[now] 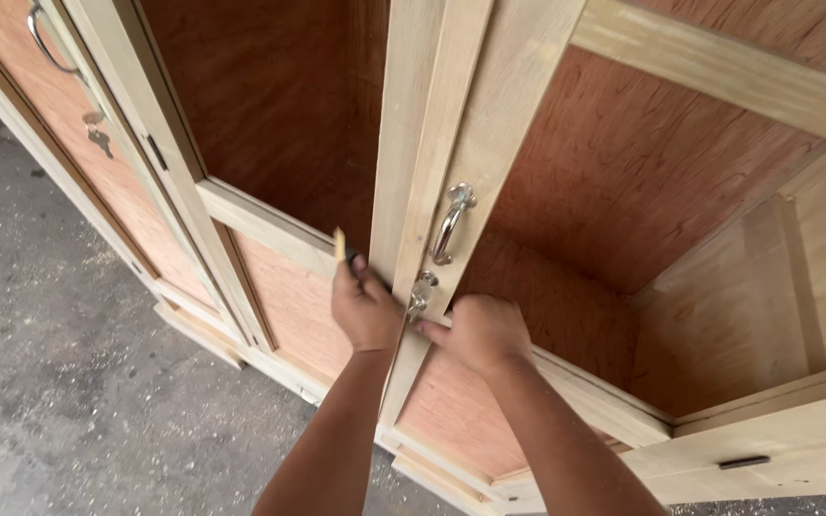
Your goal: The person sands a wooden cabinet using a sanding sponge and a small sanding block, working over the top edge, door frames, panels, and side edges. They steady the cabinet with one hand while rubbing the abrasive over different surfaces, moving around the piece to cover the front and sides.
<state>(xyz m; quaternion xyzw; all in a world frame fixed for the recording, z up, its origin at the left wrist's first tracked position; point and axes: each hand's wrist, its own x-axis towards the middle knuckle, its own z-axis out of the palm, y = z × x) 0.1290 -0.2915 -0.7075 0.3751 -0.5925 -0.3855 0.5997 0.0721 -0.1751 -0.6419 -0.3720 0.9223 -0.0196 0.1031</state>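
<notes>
The metal lock (422,294) sits on the open wardrobe door's stile (451,143), just below the chrome handle (451,222). The right hand (478,333) pinches it, while the left hand (363,308), left of the lock, is clamped on a yellow-handled screwdriver (340,246). If the door swings, the tool may slip and gouge the wood.

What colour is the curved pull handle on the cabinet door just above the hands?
Shiny silver metal; the pull handle shows best in the head view.
</notes>
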